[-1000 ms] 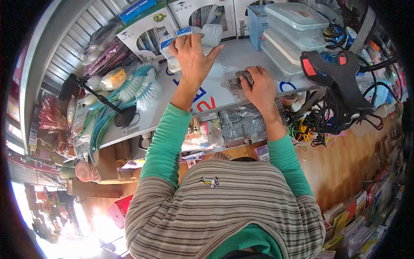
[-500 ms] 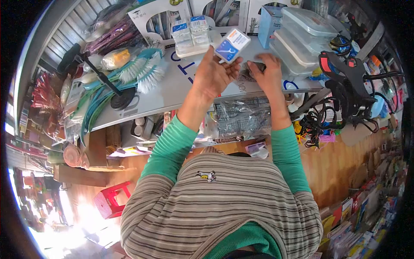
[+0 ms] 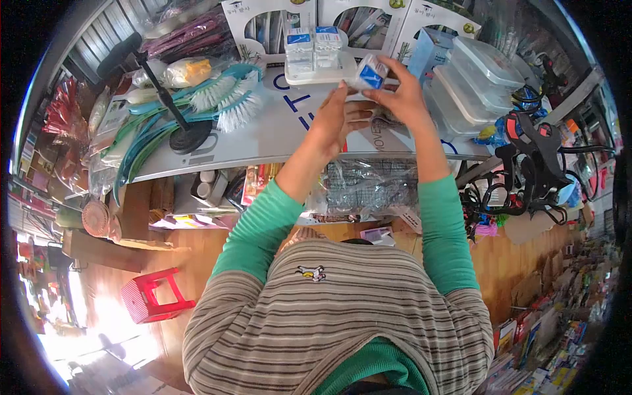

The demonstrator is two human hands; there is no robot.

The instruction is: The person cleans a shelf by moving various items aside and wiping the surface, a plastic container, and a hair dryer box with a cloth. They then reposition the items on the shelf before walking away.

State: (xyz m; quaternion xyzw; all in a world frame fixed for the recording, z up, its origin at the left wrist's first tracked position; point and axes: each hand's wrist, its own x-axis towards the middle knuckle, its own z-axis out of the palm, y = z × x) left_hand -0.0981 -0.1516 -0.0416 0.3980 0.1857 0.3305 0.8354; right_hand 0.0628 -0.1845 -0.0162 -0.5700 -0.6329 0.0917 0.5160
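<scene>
A small clear box with a blue-and-white label (image 3: 372,72) is in my right hand (image 3: 403,99), pinched between thumb and fingers and tilted. My left hand (image 3: 332,122) is just left of it and lower, fingers apart, holding nothing. Similar small boxes (image 3: 313,49) stand in two stacks on a white tray (image 3: 322,74), behind my left hand. A dark item (image 3: 388,122) lies on the grey table (image 3: 263,135) beneath my right hand, mostly hidden.
Blue-green brushes (image 3: 227,99) and a black stand (image 3: 191,136) are on the left. Stacked clear containers (image 3: 477,82) and a light blue box (image 3: 429,56) are on the right. White window boxes (image 3: 273,26) line the back. A red stool (image 3: 155,295) stands on the floor.
The small box has passed from my left hand to my right hand. My right hand has risen from the dark item. The view has shifted slightly.
</scene>
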